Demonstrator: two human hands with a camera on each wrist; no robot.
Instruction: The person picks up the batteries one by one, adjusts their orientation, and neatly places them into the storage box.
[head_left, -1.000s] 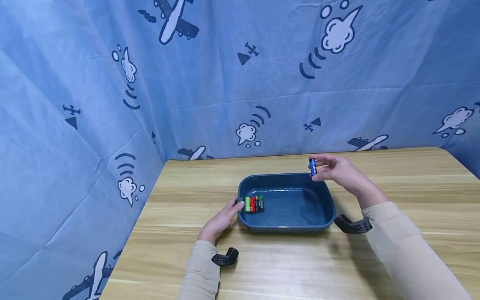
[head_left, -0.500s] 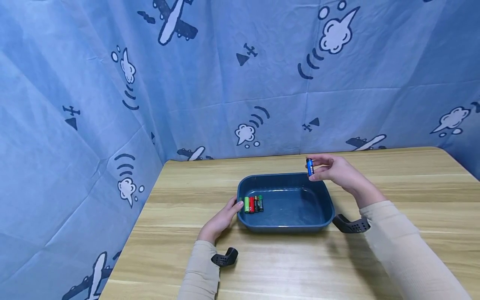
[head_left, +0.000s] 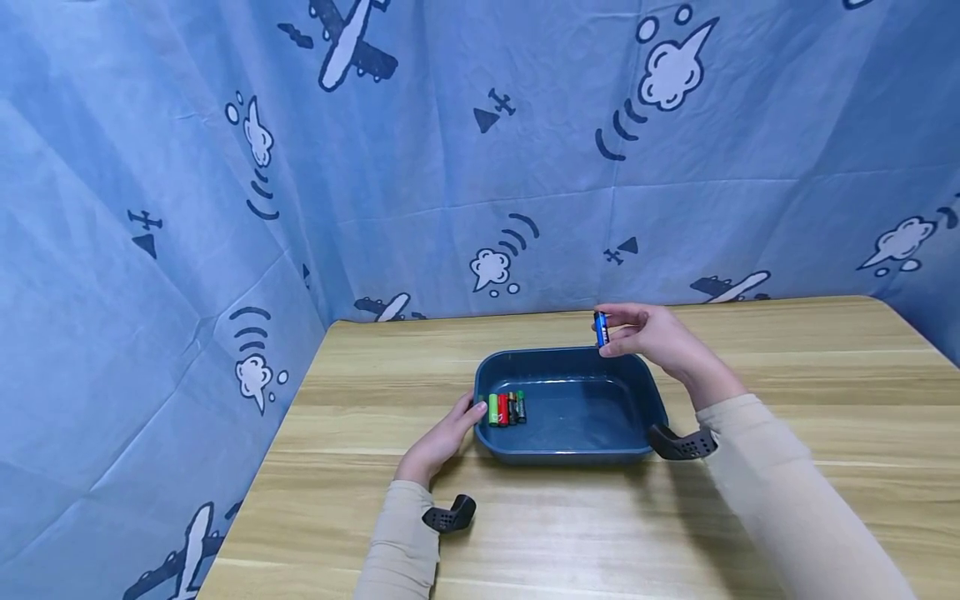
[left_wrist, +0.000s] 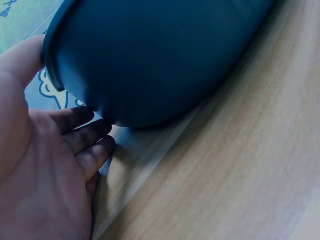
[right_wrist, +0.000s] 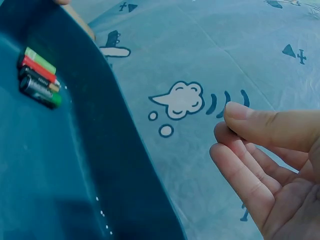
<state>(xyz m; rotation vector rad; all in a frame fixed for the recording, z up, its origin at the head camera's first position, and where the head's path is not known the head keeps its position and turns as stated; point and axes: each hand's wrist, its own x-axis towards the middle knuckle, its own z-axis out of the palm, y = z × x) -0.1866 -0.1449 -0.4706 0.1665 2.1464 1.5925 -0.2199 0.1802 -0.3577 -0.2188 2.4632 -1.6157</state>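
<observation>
My right hand pinches a blue battery between thumb and fingers, held upright above the far rim of a dark blue plastic basin. The right wrist view shows the thumb against the fingertips, with the battery hidden there. My left hand holds the basin at its left end, thumb over the rim and fingers against the outer wall. Inside, against the left end, a light green battery, a red one and two dark ones with coloured ends lie side by side in a row.
The basin stands on a wood-grain table. Blue fabric printed with planes and clouds hangs behind and to the left. Black wrist mounts sit on both sleeved forearms.
My right hand has moved left along the far rim and slightly up, carrying the blue battery. The left hand, the basin and the row of batteries have stayed put.
</observation>
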